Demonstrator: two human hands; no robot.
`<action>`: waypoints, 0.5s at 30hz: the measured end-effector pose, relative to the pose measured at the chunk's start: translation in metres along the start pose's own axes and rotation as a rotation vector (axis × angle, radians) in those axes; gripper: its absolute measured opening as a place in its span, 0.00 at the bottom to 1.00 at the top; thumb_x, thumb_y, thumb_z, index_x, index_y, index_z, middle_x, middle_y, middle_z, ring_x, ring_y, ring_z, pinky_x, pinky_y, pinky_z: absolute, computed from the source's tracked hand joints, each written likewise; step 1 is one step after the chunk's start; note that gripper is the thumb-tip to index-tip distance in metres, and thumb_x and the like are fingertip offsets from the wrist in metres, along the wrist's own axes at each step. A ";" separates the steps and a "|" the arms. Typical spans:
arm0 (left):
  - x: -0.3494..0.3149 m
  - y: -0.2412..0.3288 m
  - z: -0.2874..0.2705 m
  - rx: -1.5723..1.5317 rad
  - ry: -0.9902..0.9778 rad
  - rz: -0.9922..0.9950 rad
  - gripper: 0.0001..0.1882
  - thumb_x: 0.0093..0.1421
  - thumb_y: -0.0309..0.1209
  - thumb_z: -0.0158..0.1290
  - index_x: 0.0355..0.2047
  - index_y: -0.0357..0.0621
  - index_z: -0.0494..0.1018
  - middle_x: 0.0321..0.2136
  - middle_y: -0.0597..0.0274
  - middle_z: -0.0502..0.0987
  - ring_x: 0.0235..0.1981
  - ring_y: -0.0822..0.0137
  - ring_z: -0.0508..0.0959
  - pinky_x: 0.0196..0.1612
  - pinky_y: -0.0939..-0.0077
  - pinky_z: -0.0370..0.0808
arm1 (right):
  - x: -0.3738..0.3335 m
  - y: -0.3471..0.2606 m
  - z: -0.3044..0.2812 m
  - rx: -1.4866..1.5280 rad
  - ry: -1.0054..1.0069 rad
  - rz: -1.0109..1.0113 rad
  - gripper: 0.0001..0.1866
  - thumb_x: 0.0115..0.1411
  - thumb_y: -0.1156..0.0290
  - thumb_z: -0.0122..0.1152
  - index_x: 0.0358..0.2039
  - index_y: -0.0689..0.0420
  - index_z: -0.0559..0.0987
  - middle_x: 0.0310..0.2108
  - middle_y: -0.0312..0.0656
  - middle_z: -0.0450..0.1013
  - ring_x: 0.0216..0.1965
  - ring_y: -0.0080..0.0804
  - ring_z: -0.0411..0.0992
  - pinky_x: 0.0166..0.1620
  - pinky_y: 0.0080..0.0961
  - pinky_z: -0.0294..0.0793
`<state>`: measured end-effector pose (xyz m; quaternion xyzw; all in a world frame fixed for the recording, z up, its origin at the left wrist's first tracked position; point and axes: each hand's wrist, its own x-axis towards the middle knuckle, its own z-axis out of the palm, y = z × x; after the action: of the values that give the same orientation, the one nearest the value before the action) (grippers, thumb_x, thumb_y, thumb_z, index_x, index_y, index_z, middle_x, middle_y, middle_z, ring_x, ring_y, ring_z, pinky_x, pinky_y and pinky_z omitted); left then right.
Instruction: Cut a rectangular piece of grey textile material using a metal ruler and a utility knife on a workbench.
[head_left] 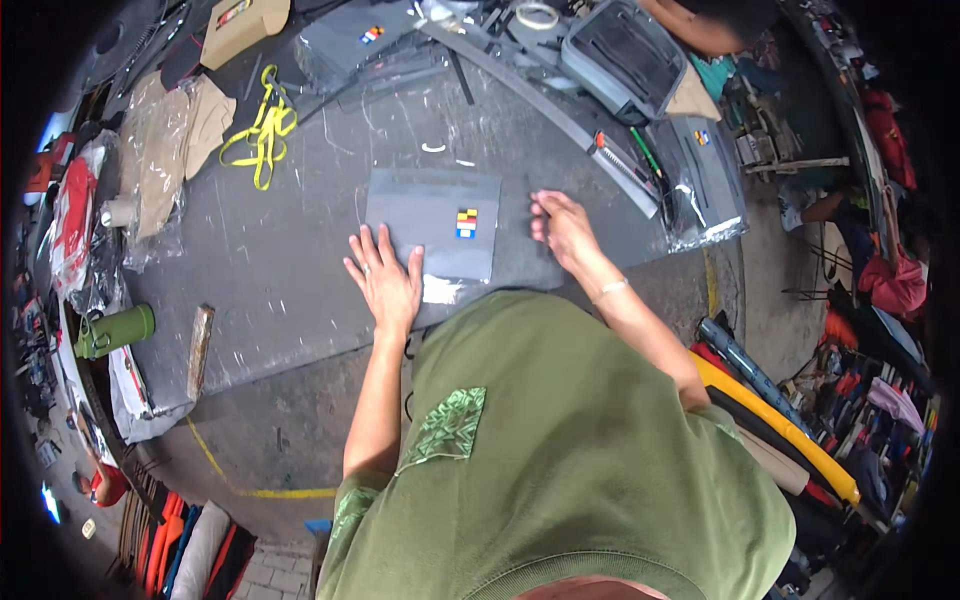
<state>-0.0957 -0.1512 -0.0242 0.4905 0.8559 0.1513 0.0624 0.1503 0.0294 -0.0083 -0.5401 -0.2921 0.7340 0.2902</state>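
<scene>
While Left Hand Lies Flat on Grey Panel, Right Hand Hangs Curled at Its Side

As the head camera looks down, a flat grey panel (415,215) lies on the dark table (300,275) just ahead of the person; take it as the clock's centre. The left hand (388,285), at seven o'clock, is spread and unclenched, its fingers over the panel's near-left edge. The right hand (566,228), at three o'clock, is apart from the panel with its fingers bent inward; whether it pinches something small, I cannot tell. A small multicoloured patch (466,223) sits toward three o'clock on the panel's face, and shiny clear plastic (445,290) shows at its six o'clock edge. Farther out, an orange cutter (612,155) lies at two o'clock beside a green pencil-like stick (645,148), a yellow strap (265,135) at ten, and a green bottle (120,330) at eight.
</scene>
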 end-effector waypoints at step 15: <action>0.008 -0.015 0.001 -0.155 0.030 0.127 0.36 0.67 0.52 0.54 0.70 0.49 0.63 0.74 0.53 0.56 0.76 0.40 0.45 0.72 0.29 0.40 | 0.126 -0.216 0.044 -0.847 -0.152 -0.458 0.30 0.64 0.44 0.63 0.53 0.59 0.81 0.41 0.37 0.81 0.35 0.24 0.79 0.37 0.20 0.78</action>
<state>-0.1122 -0.1511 -0.0301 0.5354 0.8096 0.2278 0.0776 0.1009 0.2603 0.0846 -0.4773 -0.6970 0.5051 0.1767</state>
